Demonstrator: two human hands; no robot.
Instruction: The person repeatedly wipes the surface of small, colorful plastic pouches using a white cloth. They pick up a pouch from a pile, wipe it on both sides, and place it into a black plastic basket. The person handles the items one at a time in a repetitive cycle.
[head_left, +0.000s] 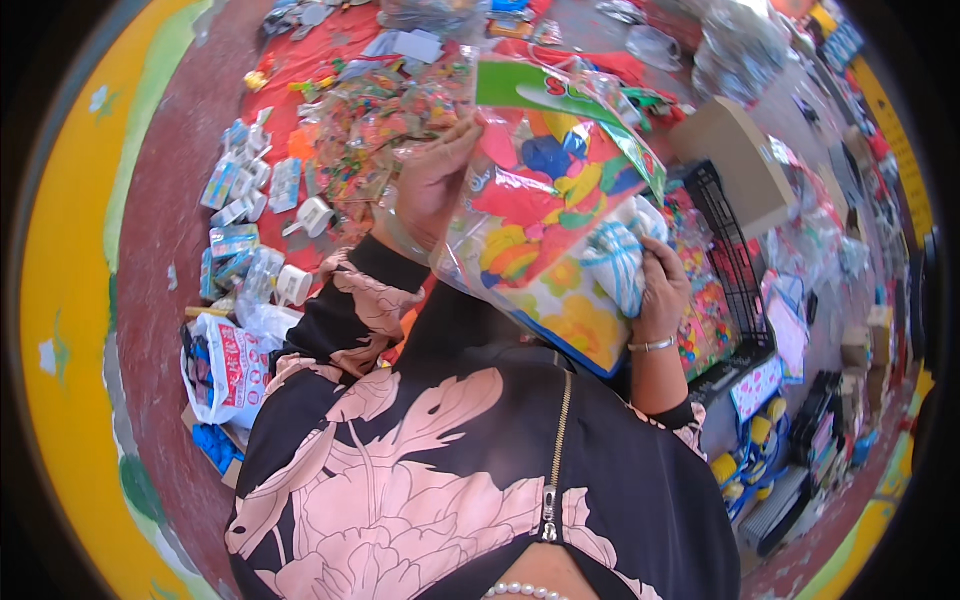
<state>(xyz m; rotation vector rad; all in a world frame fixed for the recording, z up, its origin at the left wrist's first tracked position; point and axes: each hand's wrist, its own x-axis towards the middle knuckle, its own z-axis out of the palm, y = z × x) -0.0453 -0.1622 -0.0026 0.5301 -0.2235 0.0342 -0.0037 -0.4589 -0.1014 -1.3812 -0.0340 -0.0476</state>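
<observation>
Large clear plastic package (545, 200) with bright red, yellow and blue print and green header, held up at centre. Small blue-white packets (240, 185) scattered on red floor at left. White printed bag (228, 365) lower left. Brown cardboard box (735, 160) upper right.

Head view, looking steeply down

Your one fisheye camera sits on your head, facing down past your chest, close over the raised hands, with the floor (165, 330) bending toward the rim.

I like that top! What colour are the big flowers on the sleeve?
Pale pink flowers on a black sleeve, seen best in the head view.
</observation>
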